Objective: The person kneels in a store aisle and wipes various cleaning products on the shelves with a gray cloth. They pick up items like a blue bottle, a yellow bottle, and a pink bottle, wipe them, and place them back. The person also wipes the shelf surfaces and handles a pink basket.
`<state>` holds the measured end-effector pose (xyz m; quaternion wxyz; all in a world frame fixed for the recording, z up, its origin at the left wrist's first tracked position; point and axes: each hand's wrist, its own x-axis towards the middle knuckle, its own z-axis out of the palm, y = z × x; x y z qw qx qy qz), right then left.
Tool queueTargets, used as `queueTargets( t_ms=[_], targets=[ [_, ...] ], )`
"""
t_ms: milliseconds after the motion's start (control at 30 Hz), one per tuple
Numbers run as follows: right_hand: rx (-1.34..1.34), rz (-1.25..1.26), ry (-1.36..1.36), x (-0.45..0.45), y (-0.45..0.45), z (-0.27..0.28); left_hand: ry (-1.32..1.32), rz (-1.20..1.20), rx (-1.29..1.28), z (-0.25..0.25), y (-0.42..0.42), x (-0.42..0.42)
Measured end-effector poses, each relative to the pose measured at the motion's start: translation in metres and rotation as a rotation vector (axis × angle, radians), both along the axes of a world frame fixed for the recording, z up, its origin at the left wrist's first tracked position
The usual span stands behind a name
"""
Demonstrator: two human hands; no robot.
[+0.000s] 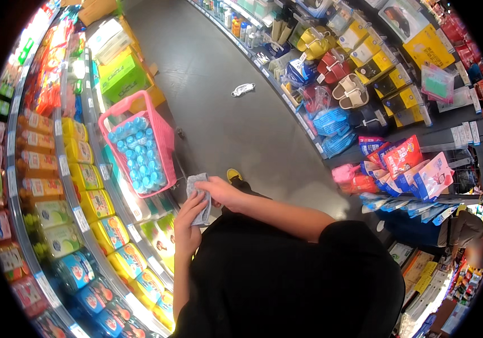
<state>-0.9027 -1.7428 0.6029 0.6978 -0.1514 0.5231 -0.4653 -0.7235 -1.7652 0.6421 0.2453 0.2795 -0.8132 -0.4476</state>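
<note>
A folded grey cloth point(200, 214) is held between both hands in front of my body. My left hand point(188, 213) has its fingers laid over the near face of the cloth. From the right, my right hand point(224, 193) grips the cloth's upper part. Just beyond my hands stands a pink plastic shopping basket point(165, 141) with a tall handle and wheels. Inside it are several bottles with blue caps point(140, 156), packed tightly together.
Shelves of yellow detergent jugs point(97, 203) run along the left. Green and yellow cartons point(123, 78) stack behind the basket. A small white item point(243, 89) lies on the grey floor point(207, 118). Slippers point(350, 91) and bagged goods hang at right; another person point(465, 230) is far right.
</note>
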Motion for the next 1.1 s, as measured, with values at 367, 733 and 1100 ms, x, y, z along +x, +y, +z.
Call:
queueTargets(
  t_ms=[367,733,1100],
  targets=[
    [0.027,-0.071,-0.086,-0.071,-0.069,-0.01,0.017,0.19,0.121,-0.013,-0.064,-0.076],
    [0.052,0.52,-0.403,-0.039,-0.146,-0.014,0.322,0.852,0.361,0.032,-0.065,-0.038],
    [-0.079,0.91,-0.723,0.091,-0.17,0.007,0.057,0.776,0.15,0.043,-0.026,-0.012]
  ],
)
